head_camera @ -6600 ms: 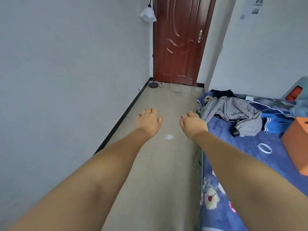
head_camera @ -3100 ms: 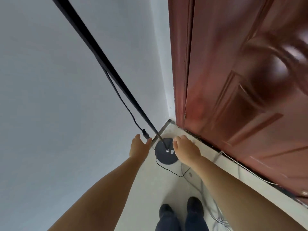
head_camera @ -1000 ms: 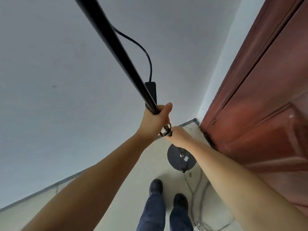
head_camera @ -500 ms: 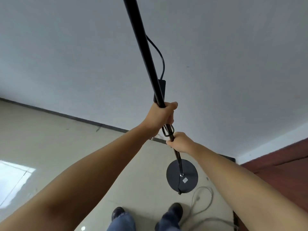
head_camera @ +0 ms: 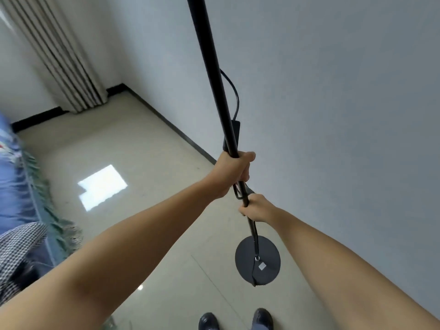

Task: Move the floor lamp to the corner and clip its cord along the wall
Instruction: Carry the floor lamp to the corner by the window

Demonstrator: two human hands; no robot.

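Note:
The floor lamp's black pole [head_camera: 209, 67] runs from the top of the view down to its round black base [head_camera: 258, 260], which hangs just above the tiled floor. My left hand [head_camera: 234, 172] is closed around the pole, and my right hand [head_camera: 257, 208] grips it a little lower. The black cord [head_camera: 234, 96] loops off the pole to an inline switch [head_camera: 235, 132] just above my left hand. The lamp's shade is out of view.
A white wall [head_camera: 333, 115] with a dark baseboard runs along the right. A beige curtain [head_camera: 62, 60] hangs in the far corner. A bed with a blue cover [head_camera: 16, 182] and checked cloth sits at left. My shoes [head_camera: 238, 320] are below.
I have turned away from the door with the lamp in both hands; the door has left the view and the curtain corner and bed have come in. Both grips are unchanged.

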